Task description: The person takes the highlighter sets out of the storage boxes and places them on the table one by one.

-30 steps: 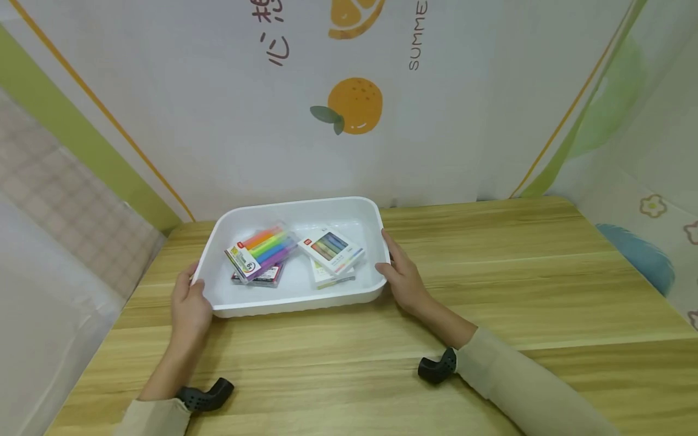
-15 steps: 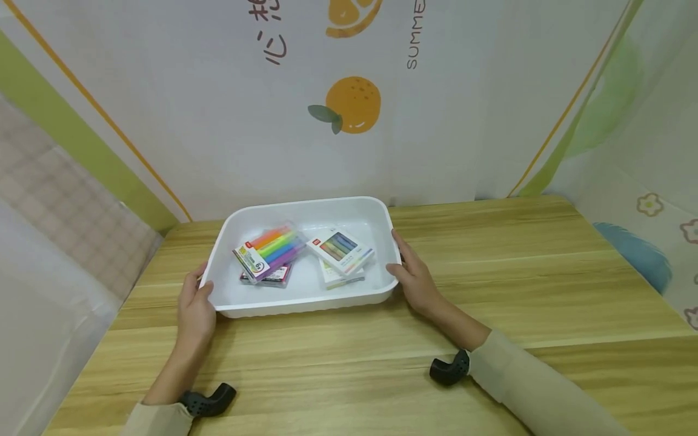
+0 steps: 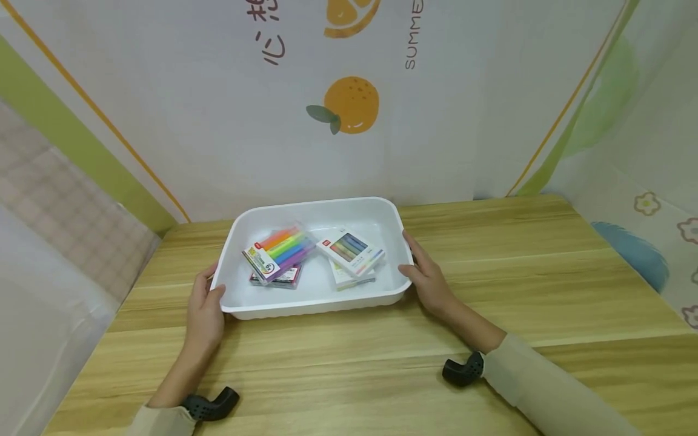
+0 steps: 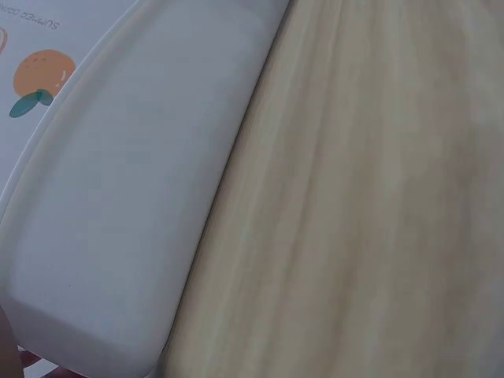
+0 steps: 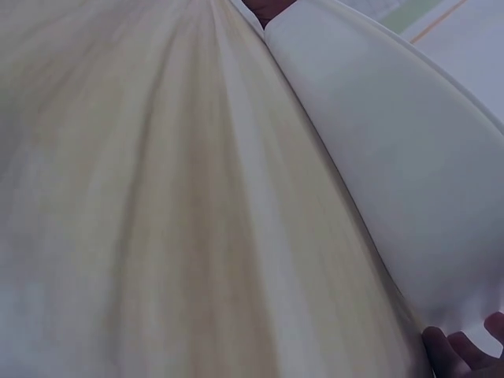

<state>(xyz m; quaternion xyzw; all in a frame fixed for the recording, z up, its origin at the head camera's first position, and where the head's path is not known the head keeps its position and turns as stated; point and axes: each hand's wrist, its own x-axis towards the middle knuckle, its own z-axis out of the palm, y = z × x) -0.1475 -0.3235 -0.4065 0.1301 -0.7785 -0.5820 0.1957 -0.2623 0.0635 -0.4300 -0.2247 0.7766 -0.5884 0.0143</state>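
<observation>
A white plastic tray [image 3: 305, 307] is held at its two short ends, close over the wooden table. My left hand [image 3: 205, 318] grips the left end, thumb on the rim and fingers around the outside. At the opposite end my right hand [image 3: 433, 284] grips in the same way. Inside on the left lies a clear pack of rainbow-coloured highlighters [image 3: 280, 251], on top of a flat pack with a red and white label [image 3: 286, 278]. To the right, a white box with a window onto coloured sticks [image 3: 351, 251] rests across another pale box [image 3: 349, 280]. In the left wrist view the tray's outer wall [image 4: 134, 181] fills the left side.
The wood-grain table [image 3: 327, 375] extends in front of the tray and to its right. Behind it hangs a white cloth [image 3: 245, 151] printed with oranges. A black curved piece is worn on each wrist, the right one [image 3: 462, 369] close over the tabletop.
The tray has shifted steadily to the right with both hands holding its ends. The packs inside have moved along with it.
</observation>
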